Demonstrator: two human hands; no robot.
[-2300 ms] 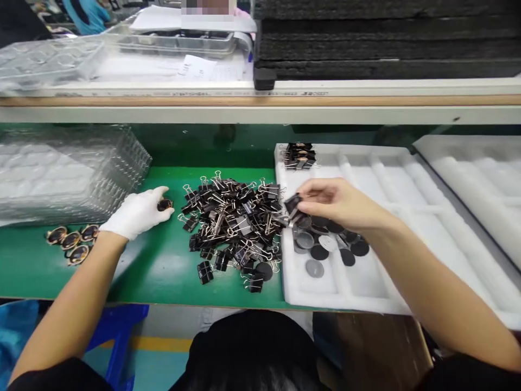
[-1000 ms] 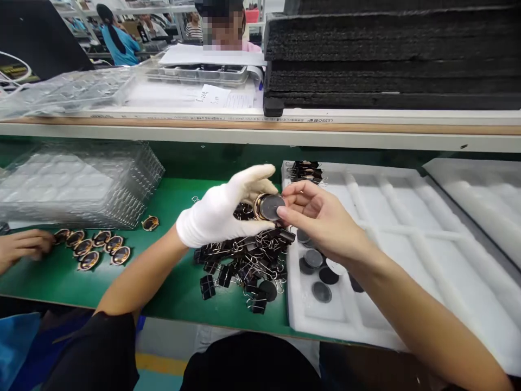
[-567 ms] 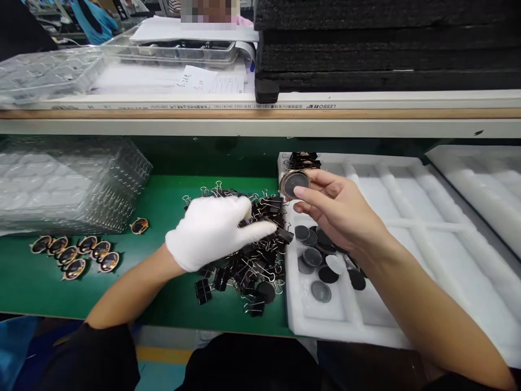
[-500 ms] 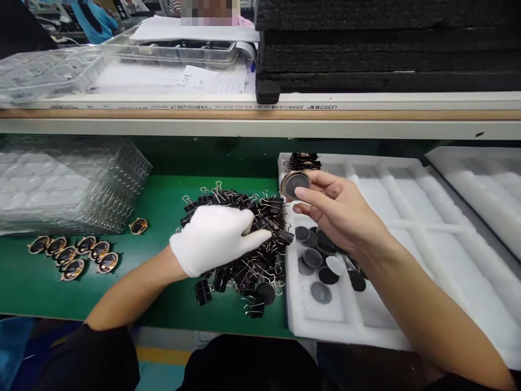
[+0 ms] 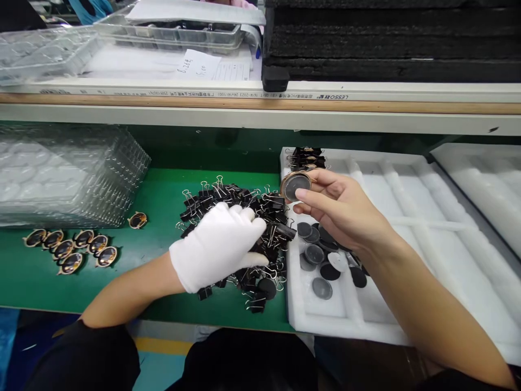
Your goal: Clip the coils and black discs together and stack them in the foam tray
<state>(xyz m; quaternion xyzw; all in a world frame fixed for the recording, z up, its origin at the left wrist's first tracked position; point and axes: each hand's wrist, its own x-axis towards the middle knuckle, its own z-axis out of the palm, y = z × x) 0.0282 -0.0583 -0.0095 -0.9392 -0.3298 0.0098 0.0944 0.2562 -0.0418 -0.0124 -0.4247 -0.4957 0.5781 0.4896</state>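
Observation:
My left hand (image 5: 222, 244), in a white glove, is over a heap of black binder clips (image 5: 232, 195) on the green tabletop. Its thumb stands apart from the fingers, and I see nothing between them. Fingers and thumb of my bare right hand (image 5: 337, 206) pinch a round gold-rimmed watch case (image 5: 297, 187) with a dark grey disc in it. The thumb lies on the disc's face. Below that hand, loose black and grey discs (image 5: 315, 254) and one pale disc (image 5: 337, 262) lie in a compartment of the white foam tray (image 5: 299, 320).
Several gold watch cases (image 5: 64, 250) lie at left before stacked clear plastic trays (image 5: 69, 179). Clipped pieces (image 5: 307, 157) line the foam tray's back corner. A white shelf edge (image 5: 203, 117) crosses above the bench, carrying black foam sheets (image 5: 386, 43) and papers (image 5: 199, 64).
The left hand's fingers have spread and turned, leaving the clip they were at in the heap. My right hand still holds the watch case. The view has tilted slightly downward.

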